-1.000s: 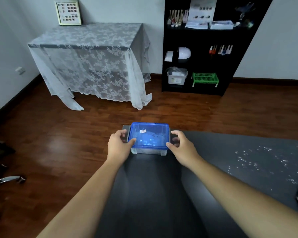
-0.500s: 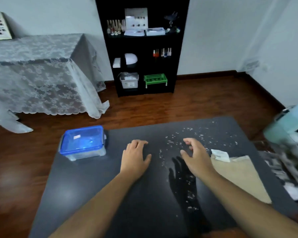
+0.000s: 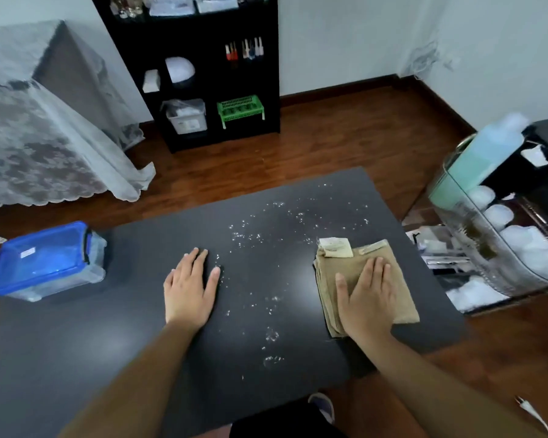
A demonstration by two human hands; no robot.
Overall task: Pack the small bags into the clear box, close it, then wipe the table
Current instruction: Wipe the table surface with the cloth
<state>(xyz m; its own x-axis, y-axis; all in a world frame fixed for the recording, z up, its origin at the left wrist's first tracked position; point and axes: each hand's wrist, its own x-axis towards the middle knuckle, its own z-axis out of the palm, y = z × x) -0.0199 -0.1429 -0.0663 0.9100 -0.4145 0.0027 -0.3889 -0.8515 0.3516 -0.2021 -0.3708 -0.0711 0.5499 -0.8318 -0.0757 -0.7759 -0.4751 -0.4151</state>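
Fingers (image 3: pixel 378 273) of the right hand (image 3: pixel 366 298) are spread flat and pressed palm-down on a folded tan cloth (image 3: pixel 332 279), not curled around it, so it's more pinned than gripped. The cloth sits on the right side of the dark table (image 3: pixel 108 343), with a pale tag (image 3: pixel 335 247) sticking out at its far edge. The left hand (image 3: pixel 189 289) is flat too, fingers loosely together, resting on bare tabletop near the middle and holding nothing. Between the 2 hands and further back there's a scatter of little white specks (image 3: pixel 266 235) all over the surface. The clear box (image 3: pixel 46 262) is way over at the table's far left corner, blue lid on and looking closed, well apart from both hands; can't really make out what's inside through the lid. Past the table: wood floor, a black shelf unit (image 3: pixel 190 67) with a green basket (image 3: pixel 240 109), a lace-covered table (image 3: pixel 45 121) on the left, and a cluttered cart (image 3: pixel 503 222) with a pale blue bottle (image 3: pixel 487 150) on the right.
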